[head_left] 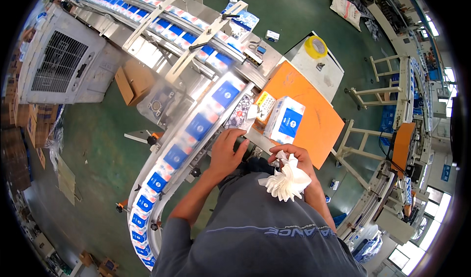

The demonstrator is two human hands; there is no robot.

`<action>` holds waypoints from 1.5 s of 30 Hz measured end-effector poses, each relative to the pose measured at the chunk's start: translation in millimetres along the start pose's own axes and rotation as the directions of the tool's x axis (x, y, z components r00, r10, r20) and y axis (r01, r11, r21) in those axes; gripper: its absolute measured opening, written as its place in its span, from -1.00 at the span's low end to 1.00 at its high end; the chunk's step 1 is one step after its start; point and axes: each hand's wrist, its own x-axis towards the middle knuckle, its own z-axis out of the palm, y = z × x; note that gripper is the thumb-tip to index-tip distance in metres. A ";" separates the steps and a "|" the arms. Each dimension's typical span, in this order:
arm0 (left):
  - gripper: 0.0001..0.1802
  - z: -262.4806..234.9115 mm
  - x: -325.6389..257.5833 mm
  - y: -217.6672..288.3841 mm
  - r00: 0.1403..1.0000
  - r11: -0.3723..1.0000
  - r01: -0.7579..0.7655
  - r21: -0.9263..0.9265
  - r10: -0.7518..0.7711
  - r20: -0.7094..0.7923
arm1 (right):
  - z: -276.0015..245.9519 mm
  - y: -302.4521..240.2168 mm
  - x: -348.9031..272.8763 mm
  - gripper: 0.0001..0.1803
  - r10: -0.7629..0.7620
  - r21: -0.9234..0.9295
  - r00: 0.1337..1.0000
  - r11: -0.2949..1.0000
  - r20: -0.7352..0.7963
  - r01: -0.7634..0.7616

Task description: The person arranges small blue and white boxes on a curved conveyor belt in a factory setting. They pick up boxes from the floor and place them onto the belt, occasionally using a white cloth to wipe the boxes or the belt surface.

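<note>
Gathered in my right hand [300, 158] is a fanned bunch of white tissues [288, 181], held close to the front of my shirt. My left hand [226, 153] is empty, its thumb and fingers apart, near the conveyor's inner edge. Just beyond its fingertips lie a crumpled white tissue [252, 114] and a dark patterned packet [240, 109]. A yellow-and-white box [265, 105] sits beside a blue-and-white tissue pack [285, 121] on the orange board [314, 127].
A curved conveyor [162, 198] carries several blue-and-white packs along my left side. Yellow tape [315, 47] rests on a pale panel [326, 76] past the board. Scissors [256, 46] lie by the rails. Further left stand a cardboard box [135, 80] and a grilled white machine [61, 56].
</note>
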 end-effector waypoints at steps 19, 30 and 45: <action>-0.80 68.6 -47.4 68.7 0.980 0.968 0.038 -0.250 0.013 0.196 | -35.7 64.1 -106.7 -0.71 -0.244 0.064 0.944 0.962 -0.223 0.264; -0.77 325.6 -217.6 165.5 0.598 0.952 0.049 -0.302 0.214 0.772 | -131.4 270.5 -377.5 -0.71 -0.211 -0.052 0.421 0.932 -0.882 0.360; -0.47 708.9 -496.4 364.9 -0.593 0.305 -0.427 -0.851 0.617 0.518 | -102.3 522.3 -782.9 -0.53 0.131 0.315 -0.729 0.941 -0.671 -0.121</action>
